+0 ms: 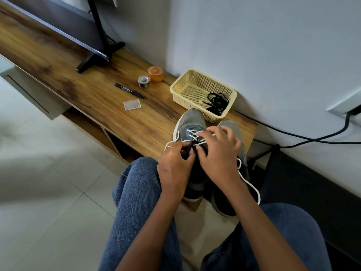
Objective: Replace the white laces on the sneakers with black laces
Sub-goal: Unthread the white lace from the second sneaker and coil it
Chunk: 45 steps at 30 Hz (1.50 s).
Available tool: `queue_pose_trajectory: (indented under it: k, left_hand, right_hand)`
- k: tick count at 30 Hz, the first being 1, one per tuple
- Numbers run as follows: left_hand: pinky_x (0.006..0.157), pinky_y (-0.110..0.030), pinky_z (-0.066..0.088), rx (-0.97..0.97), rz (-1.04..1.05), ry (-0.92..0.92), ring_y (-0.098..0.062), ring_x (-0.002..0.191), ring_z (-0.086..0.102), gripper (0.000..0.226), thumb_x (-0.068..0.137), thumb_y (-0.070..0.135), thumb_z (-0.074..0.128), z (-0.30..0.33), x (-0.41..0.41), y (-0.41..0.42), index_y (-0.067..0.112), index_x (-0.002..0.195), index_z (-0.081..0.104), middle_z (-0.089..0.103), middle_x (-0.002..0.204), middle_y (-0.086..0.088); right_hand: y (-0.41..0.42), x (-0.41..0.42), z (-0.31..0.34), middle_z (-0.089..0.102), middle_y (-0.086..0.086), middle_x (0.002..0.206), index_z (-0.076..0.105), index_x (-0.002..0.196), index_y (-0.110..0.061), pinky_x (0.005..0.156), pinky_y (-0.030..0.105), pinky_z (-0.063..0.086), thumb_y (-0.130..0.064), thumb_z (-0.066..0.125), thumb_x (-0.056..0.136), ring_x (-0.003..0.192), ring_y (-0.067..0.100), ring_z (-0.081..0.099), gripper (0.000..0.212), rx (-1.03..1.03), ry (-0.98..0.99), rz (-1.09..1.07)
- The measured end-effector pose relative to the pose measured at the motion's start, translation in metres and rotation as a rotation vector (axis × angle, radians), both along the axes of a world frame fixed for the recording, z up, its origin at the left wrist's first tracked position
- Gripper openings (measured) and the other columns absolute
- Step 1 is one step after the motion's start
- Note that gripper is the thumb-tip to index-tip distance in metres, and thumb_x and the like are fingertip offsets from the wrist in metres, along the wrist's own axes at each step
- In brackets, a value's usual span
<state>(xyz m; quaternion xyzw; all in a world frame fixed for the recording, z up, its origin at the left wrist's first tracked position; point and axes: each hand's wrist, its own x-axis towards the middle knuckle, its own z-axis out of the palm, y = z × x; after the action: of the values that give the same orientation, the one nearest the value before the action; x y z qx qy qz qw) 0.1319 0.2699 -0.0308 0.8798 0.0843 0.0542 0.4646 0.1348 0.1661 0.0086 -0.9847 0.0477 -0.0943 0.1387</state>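
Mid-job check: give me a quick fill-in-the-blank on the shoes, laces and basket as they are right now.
1. The black laces lie inside the yellow ____.
2. The left sneaker is threaded with a ____ lace.
3. Both hands, left hand and right hand, work on the ____ sneaker.
4. The black marker lies on the wooden ____.

Missing: basket; white; left; shelf

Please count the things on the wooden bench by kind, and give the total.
Sneakers: 2
Basket: 1
Black laces bundle: 1
Marker pen: 1
Tape roll: 1
Orange jar: 1
Clear plastic case: 1
Total: 8
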Motion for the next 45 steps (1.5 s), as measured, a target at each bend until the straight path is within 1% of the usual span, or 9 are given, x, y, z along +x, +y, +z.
queue_pose_trajectory:
  k: [4, 9, 14, 20, 25, 30, 34, 38, 45]
  left_hand:
    - [0.075, -0.024, 0.046, 0.004, -0.011, -0.006, -0.01, 0.097, 0.059, 0.021, 0.086, 0.034, 0.066, 0.0, -0.001, -0.001, 0.03, 0.106, 0.068, 0.065, 0.106, 0.01]
    - [0.075, -0.02, 0.042, -0.014, -0.017, 0.024, -0.01, 0.095, 0.061, 0.027, 0.088, 0.037, 0.063, 0.002, -0.001, 0.001, 0.031, 0.115, 0.067, 0.067, 0.105, 0.008]
    - [0.072, -0.017, 0.037, -0.011, -0.012, 0.021, -0.007, 0.092, 0.061, 0.024, 0.09, 0.037, 0.061, 0.007, -0.003, -0.001, 0.034, 0.112, 0.068, 0.068, 0.105, 0.011]
    - [0.08, -0.028, 0.055, -0.261, 0.072, 0.061, 0.003, 0.085, 0.064, 0.017, 0.084, 0.034, 0.068, -0.001, 0.001, -0.001, 0.034, 0.1, 0.072, 0.071, 0.095, 0.015]
    - [0.083, -0.028, 0.053, -0.238, 0.077, 0.026, -0.001, 0.09, 0.063, 0.019, 0.086, 0.03, 0.066, 0.0, -0.001, -0.003, 0.031, 0.104, 0.072, 0.07, 0.101, 0.012]
    - [0.083, -0.031, 0.053, -0.224, 0.072, 0.035, -0.004, 0.09, 0.064, 0.019, 0.085, 0.03, 0.066, 0.0, 0.0, -0.002, 0.032, 0.103, 0.072, 0.069, 0.1, 0.012]
    - [0.081, -0.029, 0.051, -0.109, 0.029, -0.01, -0.006, 0.094, 0.06, 0.019, 0.085, 0.03, 0.066, 0.0, -0.001, -0.003, 0.031, 0.103, 0.068, 0.066, 0.102, 0.012]
    - [0.079, -0.038, 0.049, 0.138, -0.059, -0.154, -0.016, 0.094, 0.057, 0.024, 0.084, 0.029, 0.066, -0.003, 0.007, -0.005, 0.026, 0.108, 0.067, 0.067, 0.103, 0.007]
    - [0.08, -0.038, 0.046, 0.299, -0.163, -0.217, -0.023, 0.1, 0.06, 0.025, 0.082, 0.015, 0.064, -0.002, 0.025, -0.016, 0.019, 0.106, 0.072, 0.069, 0.107, 0.001]
  right_hand:
    - [0.008, 0.007, -0.008, 0.063, 0.002, 0.112, 0.073, 0.091, -0.017, 0.095, 0.046, 0.03, -0.018, 0.07, 0.082, 0.119, 0.03, 0.045, 0.009, -0.082, -0.01, 0.039]
    - [0.008, 0.011, -0.015, 0.064, 0.001, 0.107, 0.07, 0.09, -0.017, 0.09, 0.037, 0.022, -0.017, 0.068, 0.083, 0.112, 0.028, 0.049, 0.007, -0.125, -0.033, 0.027]
    - [0.014, 0.005, -0.02, 0.06, 0.003, 0.105, 0.066, 0.094, -0.012, 0.089, 0.04, 0.036, -0.014, 0.062, 0.087, 0.105, 0.026, 0.051, 0.008, -0.086, -0.079, 0.014]
    - [0.011, 0.004, -0.017, 0.059, 0.006, 0.111, 0.068, 0.09, -0.008, 0.091, 0.044, 0.04, -0.011, 0.066, 0.084, 0.109, 0.028, 0.05, 0.007, -0.037, -0.038, 0.061]
    - [0.006, 0.0, -0.019, 0.059, 0.007, 0.115, 0.069, 0.086, -0.009, 0.088, 0.045, 0.041, -0.011, 0.069, 0.082, 0.109, 0.03, 0.05, 0.005, -0.033, -0.018, 0.094]
    - [0.0, -0.003, -0.013, 0.057, 0.005, 0.104, 0.062, 0.086, -0.01, 0.082, 0.038, 0.038, -0.011, 0.061, 0.086, 0.098, 0.024, 0.052, 0.001, 0.122, -0.186, -0.014]
    - [-0.017, -0.003, 0.001, 0.054, -0.002, 0.093, 0.062, 0.088, -0.014, 0.089, 0.037, 0.039, -0.012, 0.057, 0.089, 0.095, 0.02, 0.052, 0.005, 0.385, -0.295, -0.292]
    - [-0.032, -0.006, 0.007, 0.055, 0.003, 0.105, 0.062, 0.1, -0.016, 0.092, 0.036, 0.029, -0.011, 0.055, 0.089, 0.112, 0.023, 0.045, 0.014, 0.298, -0.191, -0.419]
    - [-0.013, -0.004, 0.0, 0.064, 0.005, 0.099, 0.067, 0.1, -0.012, 0.087, 0.041, 0.041, -0.017, 0.06, 0.086, 0.1, 0.027, 0.055, 0.016, 0.238, -0.124, -0.069]
